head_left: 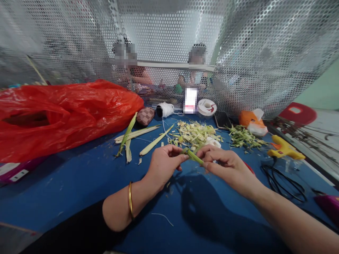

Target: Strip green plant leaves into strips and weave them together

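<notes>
My left hand [165, 164], with a gold bangle at the wrist, pinches one end of a narrow green husk strip [195, 157]. The thumb and fingers of my right hand [225, 164] close on the strip's other end, so it spans the gap between both hands above the blue table. A bit of something red [249, 168] shows behind my right hand, mostly hidden. Just beyond my fingers lies a pile of cut pale-green husk pieces [194, 132]. Longer husk leaves [156, 141] lie to the left of it.
A large red plastic bag [100, 106] covers the back left, beside a checkered pouch [145, 115]. Behind the pile stand a white thread spool [166, 110] and a ribbon roll [207, 107]. At right are green clippings [245, 137], an orange tissue pack [253, 121] and a corded yellow glue gun [285, 148].
</notes>
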`<state>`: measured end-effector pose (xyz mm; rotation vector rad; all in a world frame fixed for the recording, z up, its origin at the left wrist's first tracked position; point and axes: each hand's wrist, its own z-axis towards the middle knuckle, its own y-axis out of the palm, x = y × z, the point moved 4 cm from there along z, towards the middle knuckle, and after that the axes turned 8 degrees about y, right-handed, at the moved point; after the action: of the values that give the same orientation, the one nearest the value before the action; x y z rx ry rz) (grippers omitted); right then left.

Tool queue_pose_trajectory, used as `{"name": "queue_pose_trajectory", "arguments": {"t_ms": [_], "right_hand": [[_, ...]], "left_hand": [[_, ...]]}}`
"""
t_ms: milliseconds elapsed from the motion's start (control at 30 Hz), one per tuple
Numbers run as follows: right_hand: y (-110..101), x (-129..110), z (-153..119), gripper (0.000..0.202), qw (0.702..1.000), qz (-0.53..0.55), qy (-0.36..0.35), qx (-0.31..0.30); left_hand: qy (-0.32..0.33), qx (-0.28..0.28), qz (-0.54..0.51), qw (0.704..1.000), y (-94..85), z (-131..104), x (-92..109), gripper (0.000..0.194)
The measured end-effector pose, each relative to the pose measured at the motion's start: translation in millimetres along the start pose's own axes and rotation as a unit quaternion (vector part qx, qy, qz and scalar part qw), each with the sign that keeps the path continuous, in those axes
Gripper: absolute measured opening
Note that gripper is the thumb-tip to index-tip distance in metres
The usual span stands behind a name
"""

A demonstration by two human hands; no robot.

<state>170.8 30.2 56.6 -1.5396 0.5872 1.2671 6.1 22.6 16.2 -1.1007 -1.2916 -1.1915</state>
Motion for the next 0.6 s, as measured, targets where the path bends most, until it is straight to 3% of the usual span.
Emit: {"name": "queue_pose_trajectory", "arguments": {"t_ms": [200,400,500,600], "right_hand": [[4,5,0,0.026,0.998,-0.055,-0.016,0.025],[12,10,-1,0.029,0.990,-0.129,-0.029,0.058],[13,12,-2,0.022,0.991,-0.116,-0.006,0.072],[12,14,-2,0.013,0.997,-0.038,0.032,0.059]], "left_hand": [[0.059,-0.001,0.117,0.991,-0.6,-3,1,0.016],[0.174,-0.032,0.283,0.943,5.9,-18,9,0.003],[0.170,-0.037,0.279,0.945,6.7,-19,8,0.003],[0.133,-0.015,0.215,0.967,3.0,-12,6,0.005]]}}
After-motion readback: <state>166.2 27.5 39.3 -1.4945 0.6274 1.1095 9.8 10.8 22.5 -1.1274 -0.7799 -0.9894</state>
